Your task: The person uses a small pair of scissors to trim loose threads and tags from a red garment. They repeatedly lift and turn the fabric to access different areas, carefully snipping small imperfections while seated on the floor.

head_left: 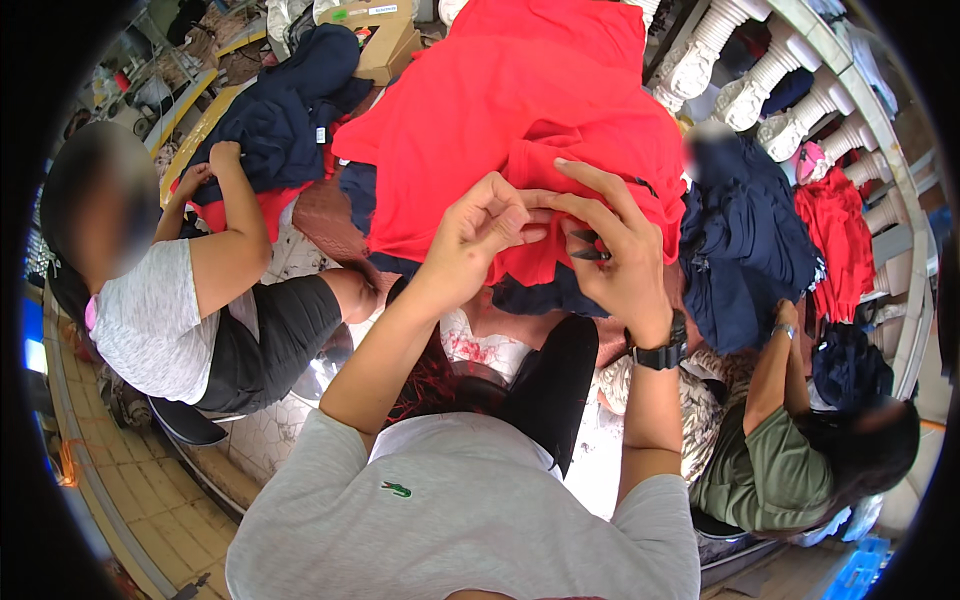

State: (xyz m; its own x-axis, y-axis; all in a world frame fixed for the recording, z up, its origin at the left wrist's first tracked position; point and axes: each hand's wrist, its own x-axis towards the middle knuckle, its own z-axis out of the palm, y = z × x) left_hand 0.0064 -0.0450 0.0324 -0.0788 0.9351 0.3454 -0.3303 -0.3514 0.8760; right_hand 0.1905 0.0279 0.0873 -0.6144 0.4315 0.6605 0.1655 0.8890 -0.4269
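From where I stand, the person in the grey shirt (470, 520) has both hands raised just over a big red garment (500, 110), which lies spread in the middle, straight ahead, with navy cloth (545, 290) poking out beneath its near edge. The right hand (612, 235), a black watch (655, 355) on its wrist, has its thumb and lower fingers closed around a small black pointed tool (588, 253), while its index finger reaches across to the left. There it meets the fingertips of the left hand (490, 225), whose other fingers are curled in; I can't honestly tell from here whether those tips pinch anything.

To the left, a co-worker in a pale tee (155, 310) has both hands up at a dark navy garment (275, 125), near an open cardboard box (380, 40). Over on the right, another in a green shirt (775, 475) reaches toward a navy heap (740, 240), with a smaller red garment (835, 245) beside it, close to the white balusters (695, 60).
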